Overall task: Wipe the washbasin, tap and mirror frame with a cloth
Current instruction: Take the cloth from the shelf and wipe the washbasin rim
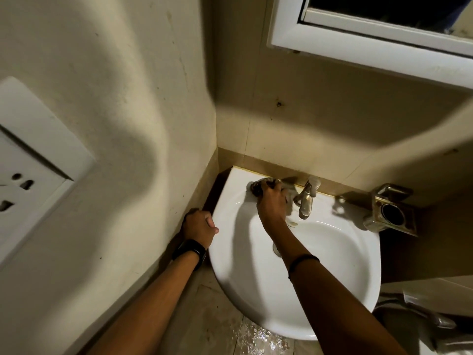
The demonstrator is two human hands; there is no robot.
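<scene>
Nearest, at about 7 o'clock in the view, the left forearm runs up to a dark wristband (pixel 190 252), and the left hand (pixel 199 224) sits curled at the basin's (pixel 256 290) left rim, at 9 o'clock of the bowl. Its fingers are folded in and it holds nothing; whether the knuckles actually press on the rim I cannot tell. Judging from the pose, it is there to steady the body while the other arm reaches across.

The right forearm crosses the bowl from 5 o'clock, passing over the drain (pixel 276 248), so that the right hand (pixel 272 203) can reach the back ledge. That hand is closed over a dark, bunched cloth (pixel 258 188), pressing it down on the ledge at about 11 o'clock of the bowl, just left of the tap (pixel 307 198). Bunching it gives a firm pad for scrubbing the flat ledge where grime collects against the wall.

The tap stands at 12 o'clock, its spout aimed into the bowl, close beside the working hand, so it looks like the natural next target. A metal holder (pixel 389 213) is fixed at 2 o'clock.

Farthest, at 1 o'clock in the view, the white frame (pixel 358 47) hangs high on the wall; it likely needs an upward reach later.
</scene>
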